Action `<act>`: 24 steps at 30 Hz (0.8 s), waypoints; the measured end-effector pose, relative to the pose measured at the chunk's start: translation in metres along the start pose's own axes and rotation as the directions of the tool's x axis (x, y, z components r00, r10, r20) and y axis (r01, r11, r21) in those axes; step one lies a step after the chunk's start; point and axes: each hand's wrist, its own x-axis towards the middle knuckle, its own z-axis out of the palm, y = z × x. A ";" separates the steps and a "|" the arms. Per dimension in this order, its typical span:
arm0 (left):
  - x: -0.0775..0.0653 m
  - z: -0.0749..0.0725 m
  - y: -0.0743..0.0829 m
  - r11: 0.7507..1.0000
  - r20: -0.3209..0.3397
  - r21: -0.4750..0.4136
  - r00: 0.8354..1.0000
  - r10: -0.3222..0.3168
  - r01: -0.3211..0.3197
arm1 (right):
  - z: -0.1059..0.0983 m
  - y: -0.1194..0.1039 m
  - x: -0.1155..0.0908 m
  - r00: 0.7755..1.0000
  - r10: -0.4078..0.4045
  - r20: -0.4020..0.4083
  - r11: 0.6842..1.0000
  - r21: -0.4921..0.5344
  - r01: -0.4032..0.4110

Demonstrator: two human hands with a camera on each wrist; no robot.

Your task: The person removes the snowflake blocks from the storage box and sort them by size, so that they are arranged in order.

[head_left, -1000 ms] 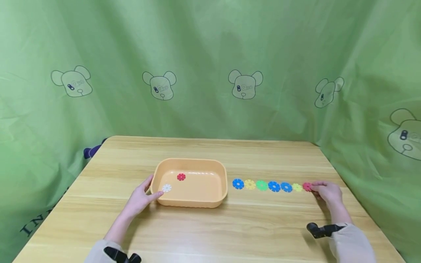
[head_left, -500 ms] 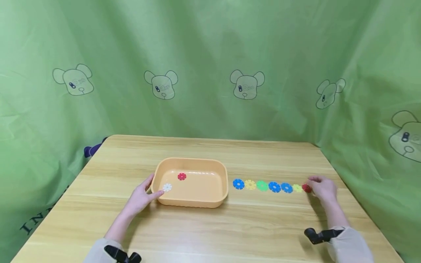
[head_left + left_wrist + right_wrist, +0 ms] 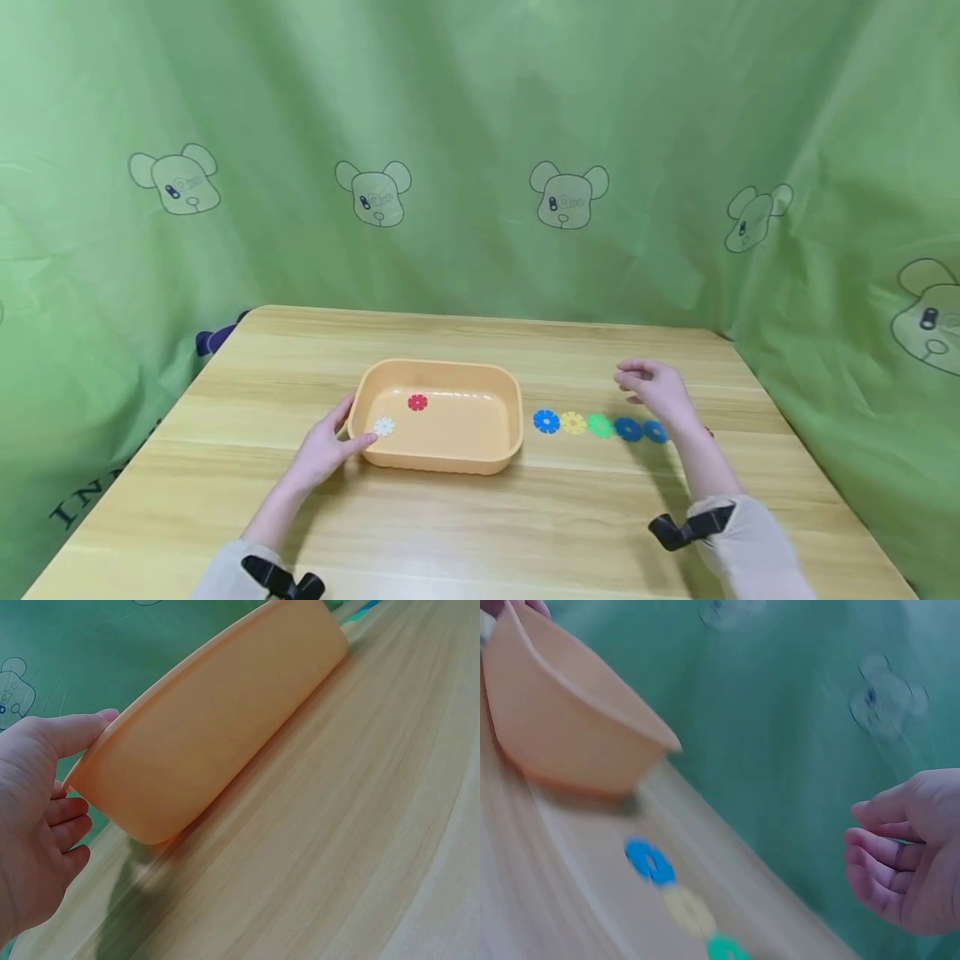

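My left hand (image 3: 322,452) grips the left end of a peach plastic tray (image 3: 461,429), its thumb over the rim and its fingers outside, as the left wrist view shows too. Inside the tray lie a white snowflake disc (image 3: 384,427) and a red snowflake disc (image 3: 417,402). To the right of it runs a row of discs on the table: a blue disc (image 3: 546,422), a yellow disc (image 3: 573,423), a green disc (image 3: 600,426) and more blue ones. Above the row's right part hovers my right hand (image 3: 654,390), fingers loosely curled and holding nothing. Its forearm hides the row's right end.
The wooden table (image 3: 465,533) reaches back to a green curtain (image 3: 465,100) printed with bear heads. Black camera mounts sit on both wrists. A small purple object (image 3: 215,339) shows beyond the table's left edge.
My right hand has let go of the red disc at the row's right end, lifted and moved left toward the tray. The left hand still holds the tray's left end.
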 end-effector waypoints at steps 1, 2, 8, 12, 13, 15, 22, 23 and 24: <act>0.000 0.000 0.000 1.000 -0.001 -0.003 1.000 0.001 -0.001 | 0.006 -0.006 0.002 1.000 -0.009 0.017 1.000 0.011 0.009; 0.000 0.000 0.000 1.000 -0.002 -0.005 1.000 0.002 -0.002 | 0.012 -0.012 0.004 0.999 -0.017 0.032 1.000 0.022 0.016; 0.000 0.000 -0.001 1.000 0.005 -0.012 1.000 0.009 -0.009 | 0.052 -0.044 0.014 0.992 -0.051 0.112 0.997 0.069 0.044; 0.001 0.001 -0.001 1.000 0.004 -0.012 1.000 0.014 -0.014 | 0.079 -0.062 0.018 0.984 -0.063 0.165 0.994 0.095 0.048; 0.001 0.001 -0.001 1.000 0.002 -0.014 1.000 0.014 -0.014 | 0.086 -0.066 0.019 0.982 -0.063 0.179 0.994 0.099 0.046; 0.000 0.001 -0.001 1.000 -0.002 -0.018 1.000 0.013 -0.013 | 0.100 -0.075 0.021 0.976 -0.066 0.208 0.993 0.105 0.045; 0.000 0.000 0.000 1.000 -0.016 -0.006 1.000 0.013 -0.013 | 0.152 -0.099 0.021 0.949 -0.070 0.308 0.991 0.130 0.031; 0.000 0.000 0.000 1.000 -0.017 -0.006 1.000 0.011 -0.011 | 0.159 -0.101 0.021 0.944 -0.073 0.322 0.990 0.140 0.029; 0.000 0.000 0.000 1.000 -0.016 -0.005 1.000 0.010 -0.010 | 0.167 -0.103 0.021 0.940 -0.076 0.334 0.988 0.151 0.026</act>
